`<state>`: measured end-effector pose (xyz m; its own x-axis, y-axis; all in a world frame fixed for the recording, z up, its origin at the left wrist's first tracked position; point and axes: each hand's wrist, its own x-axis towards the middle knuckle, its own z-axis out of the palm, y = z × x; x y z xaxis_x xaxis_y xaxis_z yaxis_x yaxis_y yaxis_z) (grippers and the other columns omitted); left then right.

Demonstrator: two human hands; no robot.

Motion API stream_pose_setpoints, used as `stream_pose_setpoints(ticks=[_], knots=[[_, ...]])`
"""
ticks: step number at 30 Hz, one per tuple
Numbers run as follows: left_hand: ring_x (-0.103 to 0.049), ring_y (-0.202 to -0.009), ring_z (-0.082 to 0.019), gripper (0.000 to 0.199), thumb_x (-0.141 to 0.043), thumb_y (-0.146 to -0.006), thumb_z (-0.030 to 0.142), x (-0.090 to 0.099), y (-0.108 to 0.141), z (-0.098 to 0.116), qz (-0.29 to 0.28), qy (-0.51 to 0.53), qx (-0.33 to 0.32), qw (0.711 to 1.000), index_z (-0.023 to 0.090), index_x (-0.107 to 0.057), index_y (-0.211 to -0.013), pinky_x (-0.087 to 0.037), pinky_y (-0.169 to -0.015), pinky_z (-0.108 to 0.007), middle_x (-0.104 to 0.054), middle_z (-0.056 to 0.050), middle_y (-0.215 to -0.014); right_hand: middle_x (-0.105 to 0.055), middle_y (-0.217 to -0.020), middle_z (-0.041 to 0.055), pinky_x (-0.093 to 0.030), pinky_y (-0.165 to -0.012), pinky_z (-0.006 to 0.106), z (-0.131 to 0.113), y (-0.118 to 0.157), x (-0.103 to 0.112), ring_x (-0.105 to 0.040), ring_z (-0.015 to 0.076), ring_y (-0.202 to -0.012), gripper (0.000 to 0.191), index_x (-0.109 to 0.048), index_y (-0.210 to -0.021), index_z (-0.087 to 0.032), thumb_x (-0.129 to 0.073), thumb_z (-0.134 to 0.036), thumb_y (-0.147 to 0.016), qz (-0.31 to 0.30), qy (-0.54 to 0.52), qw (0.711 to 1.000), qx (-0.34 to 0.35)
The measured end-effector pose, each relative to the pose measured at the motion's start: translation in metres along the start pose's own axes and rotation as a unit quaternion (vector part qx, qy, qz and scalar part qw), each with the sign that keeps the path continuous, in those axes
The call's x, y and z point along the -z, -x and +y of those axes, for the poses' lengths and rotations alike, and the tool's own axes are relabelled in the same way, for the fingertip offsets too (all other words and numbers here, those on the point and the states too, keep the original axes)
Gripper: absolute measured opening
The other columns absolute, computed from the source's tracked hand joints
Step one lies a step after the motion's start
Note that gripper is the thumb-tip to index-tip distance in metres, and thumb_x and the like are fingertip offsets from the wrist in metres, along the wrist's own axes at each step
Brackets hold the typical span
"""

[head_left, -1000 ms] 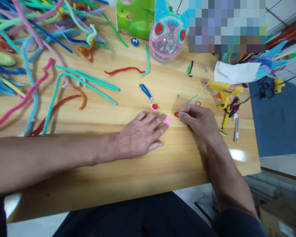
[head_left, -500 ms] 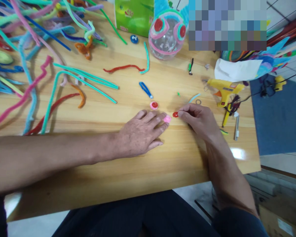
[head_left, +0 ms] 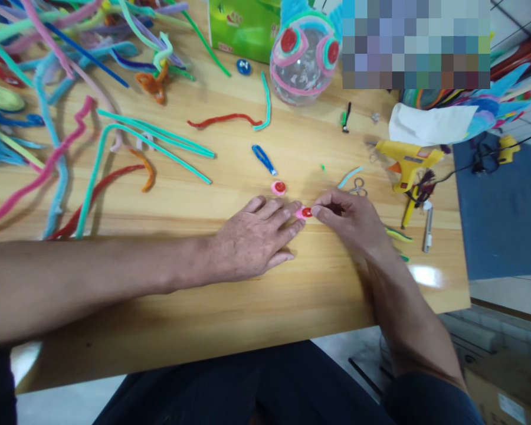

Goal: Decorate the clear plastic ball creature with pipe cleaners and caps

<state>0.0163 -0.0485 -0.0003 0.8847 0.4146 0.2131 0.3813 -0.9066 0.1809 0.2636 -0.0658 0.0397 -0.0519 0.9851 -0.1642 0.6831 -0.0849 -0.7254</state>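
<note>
My left hand (head_left: 256,239) lies flat on the wooden table, fingers spread, its fingertips at the edge of a small pink piece (head_left: 299,213). Between thumb and index finger my right hand (head_left: 351,221) pinches a small red piece (head_left: 307,212), which overlaps the right part of the pink one. Just beyond my left fingers sits a pink disc with a red centre (head_left: 278,188). A folded blue strip (head_left: 264,160) is behind that disc. Farther back stands a clear round ball (head_left: 298,74) with pink bands and two red-centred eyes.
Many fuzzy stems (head_left: 62,65) are heaped at the left. Bent teal stems (head_left: 159,139) lie nearer the middle. On the right are a yellow glue gun (head_left: 407,162), scissors (head_left: 359,188), a cutter (head_left: 428,227) and a white sheet (head_left: 431,124). A green packet (head_left: 243,29) stands behind.
My right hand has moved slightly left and nearer, bringing the red piece from beside the pink piece onto it. My left hand has stayed in place. More of the scissors shows.
</note>
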Motion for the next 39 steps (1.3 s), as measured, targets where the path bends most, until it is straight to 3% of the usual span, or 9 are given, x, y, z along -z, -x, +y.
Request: stream_pose_setpoints(ticks=[17,21,24,28,32,36,39], knots=[[-0.054,-0.14,-0.038,0.061,-0.056,-0.109,0.053,-0.001,0.0,0.0,0.006,-0.007,-0.005,1.0,0.013,-0.058,-0.156,-0.041,-0.11,-0.049,-0.059,-0.02,-0.159,-0.068,-0.073,-0.0013,-0.042,-0.063,0.03,0.001,0.001,-0.004,-0.057,0.0147,-0.067,0.016,-0.074,-0.084,-0.022,-0.07,-0.034,-0.094,0.024,0.025,0.999,0.028],[-0.055,-0.139,-0.037,0.06,-0.055,-0.109,0.052,0.0,0.0,0.0,0.006,-0.004,-0.002,1.0,0.013,-0.059,-0.155,-0.042,-0.108,-0.048,-0.059,-0.02,-0.159,-0.067,-0.073,-0.0015,-0.042,-0.061,0.03,0.001,0.004,-0.003,-0.055,0.0146,-0.064,0.015,-0.071,-0.084,-0.023,-0.071,-0.032,-0.096,0.067,0.047,0.994,0.071],[-0.054,-0.14,-0.038,0.06,-0.055,-0.11,0.052,0.0,0.0,0.0,0.005,-0.003,-0.002,1.0,0.013,-0.059,-0.155,-0.042,-0.109,-0.049,-0.06,-0.02,-0.159,-0.067,-0.074,-0.0003,-0.046,-0.066,0.033,0.004,0.005,-0.005,-0.059,0.0167,-0.067,0.017,-0.068,-0.083,-0.024,-0.07,-0.029,-0.099,0.105,0.125,0.974,0.159],[-0.054,-0.14,-0.038,0.062,-0.054,-0.11,0.052,-0.001,0.0,0.0,0.005,-0.002,-0.005,1.0,0.013,-0.057,-0.157,-0.041,-0.11,-0.05,-0.059,-0.02,-0.16,-0.071,-0.079,0.0027,-0.048,-0.071,0.036,0.01,0.006,-0.01,-0.064,0.0205,-0.075,0.018,-0.067,-0.086,-0.025,-0.065,-0.026,-0.103,0.114,0.248,0.921,0.278],[-0.054,-0.14,-0.038,0.063,-0.056,-0.109,0.053,-0.002,0.0,0.0,0.01,-0.001,-0.006,1.0,0.012,-0.056,-0.158,-0.042,-0.109,-0.05,-0.057,-0.021,-0.162,-0.072,-0.081,0.0038,-0.047,-0.072,0.037,0.012,0.007,-0.01,-0.065,0.0213,-0.077,0.017,-0.067,-0.088,-0.025,-0.063,-0.022,-0.105,0.102,0.324,0.877,0.34],[-0.053,-0.14,-0.038,0.064,-0.056,-0.109,0.053,-0.002,0.0,0.0,0.008,0.0,-0.005,1.0,0.013,-0.056,-0.158,-0.042,-0.108,-0.049,-0.056,-0.02,-0.163,-0.072,-0.082,0.0037,-0.046,-0.072,0.037,0.012,0.008,-0.005,-0.065,0.021,-0.077,0.016,-0.067,-0.089,-0.025,-0.064,-0.022,-0.104,0.071,0.343,0.875,0.334],[-0.053,-0.141,-0.039,0.064,-0.056,-0.109,0.054,-0.003,0.0,0.0,0.01,-0.003,-0.003,1.0,0.014,-0.056,-0.158,-0.042,-0.108,-0.049,-0.056,-0.02,-0.163,-0.073,-0.086,0.004,-0.048,-0.074,0.036,0.011,0.008,-0.003,-0.067,0.0212,-0.081,0.012,-0.068,-0.092,-0.025,-0.065,-0.023,-0.104,0.069,0.315,0.892,0.317]])
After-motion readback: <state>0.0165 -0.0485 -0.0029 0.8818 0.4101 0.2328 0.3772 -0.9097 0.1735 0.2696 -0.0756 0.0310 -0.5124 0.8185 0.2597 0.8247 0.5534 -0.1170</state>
